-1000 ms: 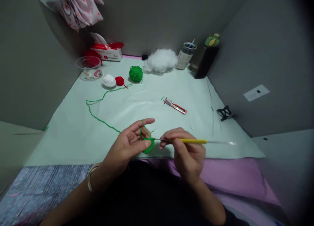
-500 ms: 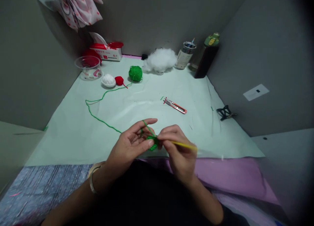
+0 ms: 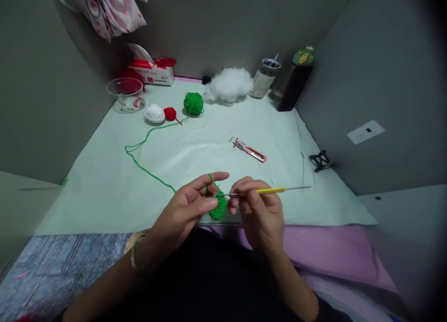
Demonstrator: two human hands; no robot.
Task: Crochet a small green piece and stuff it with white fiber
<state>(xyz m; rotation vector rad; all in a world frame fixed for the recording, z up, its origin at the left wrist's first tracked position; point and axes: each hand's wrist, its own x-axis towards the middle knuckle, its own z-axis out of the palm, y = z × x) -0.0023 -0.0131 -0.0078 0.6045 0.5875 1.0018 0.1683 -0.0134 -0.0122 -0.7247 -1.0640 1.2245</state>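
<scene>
A small green crochet piece [image 3: 218,208] is pinched between the thumb and fingers of my left hand [image 3: 186,205]. Green yarn [image 3: 151,175] runs from the ball of green yarn [image 3: 193,104] across the table to that hand and passes over its raised index finger. My right hand [image 3: 261,210] grips a crochet hook [image 3: 270,190] by its yellow handle. The hook lies nearly level, its metal tip at the top edge of the green piece by my left thumb. Whether the tip sits inside a stitch is too small to tell.
Red-handled thread snips [image 3: 250,150] lie mid-table beyond my hands. Farther back are white yarn [image 3: 154,113], a small red ball [image 3: 170,113], a plastic tub [image 3: 129,100], white stuffing [image 3: 229,85], a pen holder [image 3: 264,79] and a bottle [image 3: 296,82]. A black clip [image 3: 321,161] rests by the right wall.
My right hand has shifted slightly right, and the hook has swung from slanting down to nearly level, its shaft now visible. More of the green piece shows. The yarn has slid slightly right.
</scene>
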